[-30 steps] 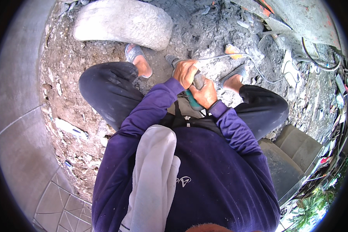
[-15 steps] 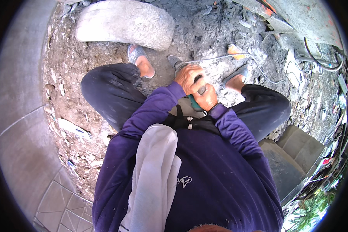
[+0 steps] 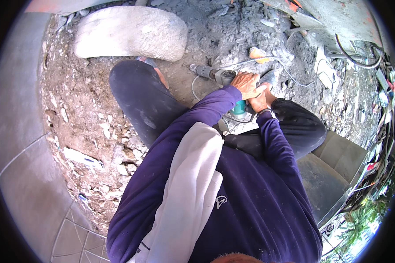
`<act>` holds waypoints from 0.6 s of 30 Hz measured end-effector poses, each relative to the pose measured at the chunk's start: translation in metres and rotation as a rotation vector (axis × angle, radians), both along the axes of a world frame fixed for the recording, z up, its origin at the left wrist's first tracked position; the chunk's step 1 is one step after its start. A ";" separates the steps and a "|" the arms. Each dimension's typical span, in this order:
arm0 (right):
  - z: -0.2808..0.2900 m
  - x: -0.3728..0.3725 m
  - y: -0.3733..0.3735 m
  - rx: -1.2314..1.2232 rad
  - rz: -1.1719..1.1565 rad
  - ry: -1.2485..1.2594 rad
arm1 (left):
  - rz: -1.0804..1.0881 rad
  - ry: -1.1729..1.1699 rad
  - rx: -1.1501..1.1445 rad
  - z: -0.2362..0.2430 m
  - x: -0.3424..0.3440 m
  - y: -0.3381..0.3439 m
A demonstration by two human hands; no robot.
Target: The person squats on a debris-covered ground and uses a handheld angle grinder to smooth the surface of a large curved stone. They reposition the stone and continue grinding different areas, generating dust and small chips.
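Observation:
A corded rotary hammer (image 3: 213, 73) with a grey front and a green lower housing (image 3: 238, 109) lies across in front of me, its chuck end pointing left. My left hand (image 3: 246, 84) is closed over its rear part, right behind the grey gear head. Close against it, my right hand (image 3: 259, 101) is closed around the back end of the hammer. The two hands overlap and hide the handle and trigger. A pale cord (image 3: 289, 76) loops over the rubble beyond my hands.
A large whitish stone block (image 3: 131, 33) lies at the far left. Broken rubble covers the ground, with an orange-yellow chunk (image 3: 257, 53) beyond the hammer. Paving (image 3: 22, 109) runs along the left, grey blocks (image 3: 338, 158) stand at the right, and a black cable (image 3: 357, 61) curves at the far right.
Both hands have moved right with the rotary hammer, which has come into fuller view, lying more sideways. My left knee has shifted right and now covers much of the left foot.

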State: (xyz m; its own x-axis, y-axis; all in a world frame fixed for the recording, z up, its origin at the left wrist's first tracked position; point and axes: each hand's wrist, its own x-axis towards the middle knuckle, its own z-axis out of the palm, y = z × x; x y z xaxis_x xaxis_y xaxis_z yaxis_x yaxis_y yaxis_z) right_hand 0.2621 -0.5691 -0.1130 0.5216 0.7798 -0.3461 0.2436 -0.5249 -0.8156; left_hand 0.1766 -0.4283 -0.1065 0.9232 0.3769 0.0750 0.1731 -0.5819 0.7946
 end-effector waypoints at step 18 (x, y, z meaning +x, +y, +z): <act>0.130 -0.084 0.039 -0.121 -0.052 -0.105 | 0.016 -0.357 -0.295 0.078 -0.067 0.049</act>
